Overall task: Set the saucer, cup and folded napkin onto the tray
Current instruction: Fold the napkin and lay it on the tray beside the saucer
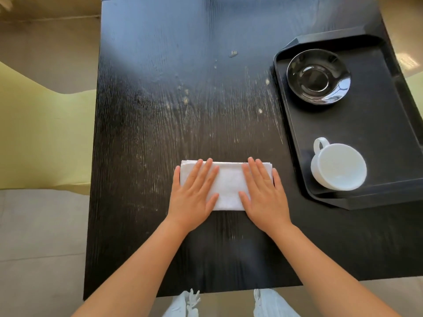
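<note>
A white folded napkin (229, 184) lies flat on the black table (171, 99), near its front edge. My left hand (194, 191) rests palm down on the napkin's left half, fingers spread. My right hand (263, 193) lies flat on its right half in the same way. Neither hand grips it. To the right sits a black tray (377, 124). A glossy black saucer (318, 76) rests at the tray's far end. A white cup (338, 167) stands at the tray's near end, apart from the saucer, with its handle pointing toward the upper left.
The tabletop is scuffed and streaked with pale marks in the middle. A yellow-green seat (45, 133) stands off the table's left side. The tray reaches close to the table's right edge. Light denim knees (229, 305) show below the front edge.
</note>
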A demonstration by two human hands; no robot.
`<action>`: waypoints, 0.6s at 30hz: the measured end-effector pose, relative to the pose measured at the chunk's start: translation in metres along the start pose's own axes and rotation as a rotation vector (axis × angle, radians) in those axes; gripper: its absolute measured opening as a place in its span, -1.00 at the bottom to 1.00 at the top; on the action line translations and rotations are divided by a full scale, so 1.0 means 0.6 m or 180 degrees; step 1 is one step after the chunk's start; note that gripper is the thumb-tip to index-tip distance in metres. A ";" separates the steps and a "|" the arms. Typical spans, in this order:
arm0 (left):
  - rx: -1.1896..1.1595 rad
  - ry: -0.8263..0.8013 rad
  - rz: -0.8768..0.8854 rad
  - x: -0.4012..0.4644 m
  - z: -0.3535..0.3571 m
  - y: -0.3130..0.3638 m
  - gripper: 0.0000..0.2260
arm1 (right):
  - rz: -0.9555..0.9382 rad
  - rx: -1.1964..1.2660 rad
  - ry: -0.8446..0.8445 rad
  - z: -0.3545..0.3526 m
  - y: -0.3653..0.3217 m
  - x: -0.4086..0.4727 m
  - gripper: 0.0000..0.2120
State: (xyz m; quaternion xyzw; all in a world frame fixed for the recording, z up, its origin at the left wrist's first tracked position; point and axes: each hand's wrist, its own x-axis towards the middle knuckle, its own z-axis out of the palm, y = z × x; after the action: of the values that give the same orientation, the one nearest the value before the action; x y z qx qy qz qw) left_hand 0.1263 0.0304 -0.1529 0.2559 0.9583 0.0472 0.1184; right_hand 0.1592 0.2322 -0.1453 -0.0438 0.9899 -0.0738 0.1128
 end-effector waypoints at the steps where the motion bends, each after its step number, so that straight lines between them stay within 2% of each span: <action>1: 0.0032 0.0000 -0.0129 -0.004 0.000 -0.008 -0.45 | 0.0109 0.0000 -0.0013 0.001 0.014 -0.005 -0.39; 6: -0.0189 0.0003 -0.0736 -0.024 -0.002 -0.019 -0.45 | 0.0437 -0.0077 -0.0082 0.000 0.039 -0.023 -0.37; 9: -0.0442 -0.0057 -0.0837 -0.021 -0.007 -0.010 -0.47 | 0.0505 0.0027 -0.0089 -0.006 0.029 -0.023 -0.37; 12: -0.0770 0.0091 -0.1089 -0.023 -0.024 0.008 -0.39 | 0.0700 0.0213 -0.0016 -0.020 0.007 -0.027 -0.36; 15: -0.1577 0.0582 -0.1888 -0.032 -0.046 0.023 -0.36 | 0.1236 0.1004 0.0433 -0.040 -0.013 -0.037 -0.38; 18: -0.2017 0.0688 -0.2410 -0.032 -0.059 0.030 -0.50 | 0.1786 0.1744 0.0635 -0.050 -0.026 -0.038 -0.44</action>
State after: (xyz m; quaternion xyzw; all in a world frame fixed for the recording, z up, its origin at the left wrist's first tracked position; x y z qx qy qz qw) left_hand 0.1420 0.0351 -0.1118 -0.1644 0.9292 0.3158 0.0992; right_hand 0.1757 0.2234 -0.1090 0.2671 0.9132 -0.3052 0.0395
